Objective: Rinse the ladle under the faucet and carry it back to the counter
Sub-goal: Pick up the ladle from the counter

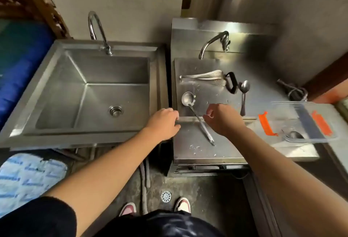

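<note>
A steel ladle (195, 113) lies on the steel counter (190, 148), its bowl at the far left and its handle running toward me. My right hand (224, 119) hovers just right of the handle with fingers curled and apart, holding nothing. My left hand (165, 122) rests at the counter's left edge, fingers loosely bent, also holding nothing. The sink (56, 90) with its tall curved faucet (98, 29) lies to the left, dry and with nothing in it.
Tongs (203, 76), a black-handled tool (232, 84) and a spoon (244, 93) lie farther back on the counter. A second faucet (212, 42) arches over it. A clear container with orange clips (301, 122) sits at the right. A narrow gap separates sink and counter.
</note>
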The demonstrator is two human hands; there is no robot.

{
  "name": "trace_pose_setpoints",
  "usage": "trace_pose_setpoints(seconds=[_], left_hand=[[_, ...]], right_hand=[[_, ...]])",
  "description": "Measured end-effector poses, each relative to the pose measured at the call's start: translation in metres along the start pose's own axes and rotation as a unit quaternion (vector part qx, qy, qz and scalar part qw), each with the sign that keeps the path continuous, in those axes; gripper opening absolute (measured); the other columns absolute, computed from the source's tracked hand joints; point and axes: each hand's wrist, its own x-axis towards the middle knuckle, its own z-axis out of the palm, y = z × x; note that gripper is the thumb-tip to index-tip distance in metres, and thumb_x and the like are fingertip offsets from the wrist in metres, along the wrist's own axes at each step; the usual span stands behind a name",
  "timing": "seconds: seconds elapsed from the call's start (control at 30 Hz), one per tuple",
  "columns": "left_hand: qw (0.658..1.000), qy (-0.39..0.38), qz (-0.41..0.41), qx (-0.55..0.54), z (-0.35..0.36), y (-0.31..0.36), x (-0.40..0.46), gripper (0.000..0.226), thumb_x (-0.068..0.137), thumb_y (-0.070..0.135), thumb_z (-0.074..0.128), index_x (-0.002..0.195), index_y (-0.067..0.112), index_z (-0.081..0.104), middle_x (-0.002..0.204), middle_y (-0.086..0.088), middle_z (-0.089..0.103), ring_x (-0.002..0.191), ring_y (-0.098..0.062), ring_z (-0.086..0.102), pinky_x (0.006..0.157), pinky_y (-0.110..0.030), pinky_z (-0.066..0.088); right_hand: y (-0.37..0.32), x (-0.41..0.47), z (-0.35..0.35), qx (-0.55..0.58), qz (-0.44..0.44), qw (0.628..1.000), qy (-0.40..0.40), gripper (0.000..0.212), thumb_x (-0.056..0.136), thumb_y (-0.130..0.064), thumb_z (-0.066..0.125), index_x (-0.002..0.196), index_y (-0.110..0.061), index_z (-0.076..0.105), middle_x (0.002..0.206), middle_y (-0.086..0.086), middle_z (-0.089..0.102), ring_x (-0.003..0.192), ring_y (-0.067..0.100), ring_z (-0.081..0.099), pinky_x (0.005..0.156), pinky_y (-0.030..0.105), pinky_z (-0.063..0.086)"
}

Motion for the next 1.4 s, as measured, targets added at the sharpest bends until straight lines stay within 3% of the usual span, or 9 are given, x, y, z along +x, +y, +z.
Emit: trace_pose_setpoints(seconds=[0.13, 0.3, 0.5, 0.6, 0.83, 0.9, 1.0, 1.17, 1.4], left_hand=[[0.997, -0.06, -0.056, 0.012, 0.028, 0.008, 0.003, 0.045, 0.094, 0.041, 0.06, 0.134, 0.02, 0.057, 0.134, -0.001, 0.057, 0.125, -0.025, 0.05, 0.095, -0.04, 0.047], [0.991, -0.112, -0.07, 0.017, 0.059, 0.013, 0.012, 0.067, 0.095, 0.045, 0.06, 0.152, 0.017, 0.04, 0.161, -0.007, 0.035, 0.148, -0.027, 0.03, 0.115, -0.044, 0.035], [0.986, -0.146, -0.075, 0.031, 0.082, 0.018, 0.019, 0.075, 0.097, 0.053, 0.052, 0.157, 0.014, 0.029, 0.169, -0.011, 0.016, 0.156, -0.028, 0.01, 0.122, -0.05, 0.022], [0.985, -0.148, -0.081, 0.029, 0.088, 0.018, 0.019, 0.075, 0.098, 0.053, 0.05, 0.158, 0.014, 0.027, 0.17, -0.011, 0.011, 0.156, -0.028, 0.006, 0.123, -0.051, 0.019], [0.986, -0.144, -0.077, 0.015, 0.087, 0.013, 0.018, 0.074, 0.098, 0.05, 0.052, 0.158, 0.014, 0.026, 0.17, -0.009, 0.01, 0.156, -0.026, 0.005, 0.124, -0.05, 0.016], [0.986, -0.147, -0.081, 0.001, 0.087, 0.011, 0.019, 0.074, 0.098, 0.049, 0.053, 0.159, 0.015, 0.026, 0.171, -0.007, 0.009, 0.156, -0.025, 0.005, 0.124, -0.049, 0.018], [0.983, -0.159, -0.085, -0.021, 0.084, 0.009, 0.019, 0.074, 0.098, 0.048, 0.054, 0.159, 0.017, 0.026, 0.171, -0.004, 0.009, 0.156, -0.022, 0.004, 0.123, -0.048, 0.023], [0.982, -0.153, -0.085, -0.068, 0.074, -0.001, 0.017, 0.073, 0.097, 0.047, 0.054, 0.159, 0.024, 0.023, 0.17, 0.001, 0.012, 0.156, -0.019, 0.009, 0.12, -0.047, 0.026], [0.985, -0.11, -0.064, -0.115, 0.034, -0.055, -0.017, 0.068, 0.095, 0.051, 0.054, 0.156, 0.031, 0.03, 0.167, 0.007, 0.022, 0.15, -0.018, 0.028, 0.115, -0.044, 0.035]], right_hand=[[0.021, 0.013, 0.031, 0.041, 0.036, 0.996, -0.075, 0.026, 0.085, -0.037, 0.063, 0.099, -0.017, 0.073, 0.098, 0.015, 0.076, 0.091, 0.038, 0.069, 0.073, 0.036, 0.052], [0.042, 0.026, 0.078, 0.106, 0.07, 0.987, -0.101, 0.045, 0.087, -0.037, 0.065, 0.125, -0.014, 0.056, 0.121, 0.017, 0.06, 0.104, 0.039, 0.063, 0.082, 0.039, 0.049], [0.05, 0.032, 0.106, 0.178, 0.114, 0.975, -0.069, 0.038, 0.084, -0.028, 0.067, 0.114, -0.011, 0.049, 0.112, 0.017, 0.065, 0.103, 0.039, 0.061, 0.079, 0.041, 0.048], [0.05, 0.033, 0.113, 0.216, 0.118, 0.968, -0.047, 0.034, 0.084, -0.029, 0.069, 0.108, -0.015, 0.048, 0.1, 0.007, 0.067, 0.089, 0.031, 0.061, 0.07, 0.036, 0.045], [0.048, 0.042, 0.124, 0.335, 0.174, 0.925, -0.049, 0.02, 0.086, -0.015, 0.068, 0.099, -0.02, 0.054, 0.083, -0.009, 0.062, 0.081, 0.023, 0.062, 0.058, 0.027, 0.041], [0.049, 0.045, 0.126, 0.373, 0.191, 0.907, -0.049, 0.018, 0.086, -0.012, 0.069, 0.096, -0.02, 0.056, 0.087, -0.005, 0.064, 0.08, 0.024, 0.063, 0.06, 0.028, 0.047], [0.054, 0.048, 0.127, 0.42, 0.216, 0.879, -0.061, 0.017, 0.086, -0.006, 0.067, 0.09, -0.021, 0.058, 0.093, 0.008, 0.069, 0.076, 0.027, 0.063, 0.071, 0.04, 0.054], [0.055, 0.045, 0.123, 0.467, 0.244, 0.848, -0.059, 0.022, 0.088, 0.004, 0.063, 0.085, -0.018, 0.059, 0.089, 0.013, 0.066, 0.062, 0.022, 0.057, 0.062, 0.035, 0.048], [0.02, 0.03, 0.106, 0.477, 0.262, 0.839, -0.026, 0.014, 0.091, 0.005, 0.063, 0.093, -0.009, 0.06, 0.083, 0.011, 0.064, 0.062, 0.022, 0.056, 0.056, 0.032, 0.048]])
